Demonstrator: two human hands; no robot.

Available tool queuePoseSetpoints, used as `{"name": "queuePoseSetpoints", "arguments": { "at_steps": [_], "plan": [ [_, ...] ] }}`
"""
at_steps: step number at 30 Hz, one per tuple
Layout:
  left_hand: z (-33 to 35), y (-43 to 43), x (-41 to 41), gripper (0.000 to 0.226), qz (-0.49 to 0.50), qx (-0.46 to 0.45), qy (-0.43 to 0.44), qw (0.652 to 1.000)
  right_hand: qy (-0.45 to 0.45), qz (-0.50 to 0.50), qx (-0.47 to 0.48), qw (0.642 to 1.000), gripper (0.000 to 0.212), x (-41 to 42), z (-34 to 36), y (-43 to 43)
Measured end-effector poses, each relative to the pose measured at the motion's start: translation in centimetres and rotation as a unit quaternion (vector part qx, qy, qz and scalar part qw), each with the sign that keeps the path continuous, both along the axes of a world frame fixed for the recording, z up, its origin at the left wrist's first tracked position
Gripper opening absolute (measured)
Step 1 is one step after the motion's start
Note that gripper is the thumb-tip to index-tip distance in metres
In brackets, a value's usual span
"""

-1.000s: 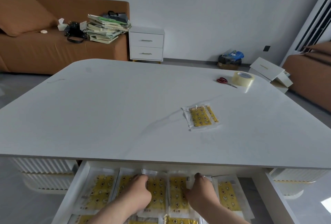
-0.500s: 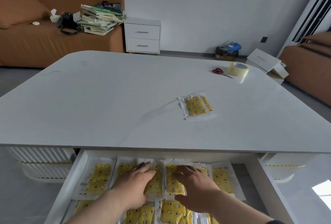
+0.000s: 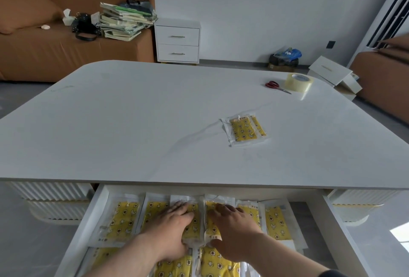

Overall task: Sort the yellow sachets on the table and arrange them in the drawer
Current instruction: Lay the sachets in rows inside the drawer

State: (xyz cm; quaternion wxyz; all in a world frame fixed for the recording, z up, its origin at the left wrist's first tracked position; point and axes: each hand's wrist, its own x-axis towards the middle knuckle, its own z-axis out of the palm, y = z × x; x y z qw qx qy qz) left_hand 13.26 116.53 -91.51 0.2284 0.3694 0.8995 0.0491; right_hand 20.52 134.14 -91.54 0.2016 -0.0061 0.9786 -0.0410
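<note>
An open white drawer [image 3: 91, 212] under the table's near edge holds several yellow patterned sachets [image 3: 122, 220] laid side by side in rows. My left hand [image 3: 170, 232] lies flat on a sachet in the middle of the back row. My right hand [image 3: 232, 230] rests flat on the sachet beside it, fingers straight and thumb at its lower edge. A small stack of yellow sachets [image 3: 244, 131] lies on the white table [image 3: 132, 121], right of centre and away from both hands.
Red-handled scissors [image 3: 276, 86] and a roll of clear tape [image 3: 298, 81] sit at the table's far right. Beyond stand a brown sofa [image 3: 44, 50] with stacked books, a white nightstand [image 3: 177, 41] and white boxes [image 3: 332, 73] on the floor.
Both hands have slid back from the drawer's far edge and spread flat on the two middle sachets. The camera has tipped down, showing more of the drawer.
</note>
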Motion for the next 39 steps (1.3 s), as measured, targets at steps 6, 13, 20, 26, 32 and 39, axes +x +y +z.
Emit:
{"name": "queuePoseSetpoints", "arguments": {
  "at_steps": [6, 13, 20, 26, 32, 39],
  "plan": [
    [-0.2, -0.2, 0.0, 0.082, 0.024, 0.000, -0.013, 1.000, -0.001, -0.054, -0.036, 0.998, 0.077, 0.3, 0.8, 0.2],
    [1.1, 1.1, -0.4, 0.068, 0.295, 0.118, -0.076, 0.945, 0.035, -0.347, -0.210, 0.913, 0.047, -0.6, 0.5, 0.7],
    [1.3, 0.8, -1.0, 0.067, 0.328, 0.163, -0.129, 0.921, 0.048, -0.375, -0.257, 0.889, 0.052, -1.1, 0.6, 0.9],
    [1.3, 0.1, -0.6, 0.076, 0.186, 0.084, -0.007, 0.979, 0.034, -0.112, -0.078, 0.990, 0.067, 0.7, 1.1, 1.6],
    [0.6, 0.0, 0.1, 0.078, -0.012, -0.022, 0.016, 1.000, 0.015, 0.019, -0.011, 1.000, 0.080, 1.1, 0.7, 1.1],
    [0.2, -0.1, 0.1, 0.070, -0.027, -0.024, 0.039, 0.999, 0.038, 0.057, 0.021, 0.997, 0.064, 0.7, 0.4, 0.6]
  ]
}}
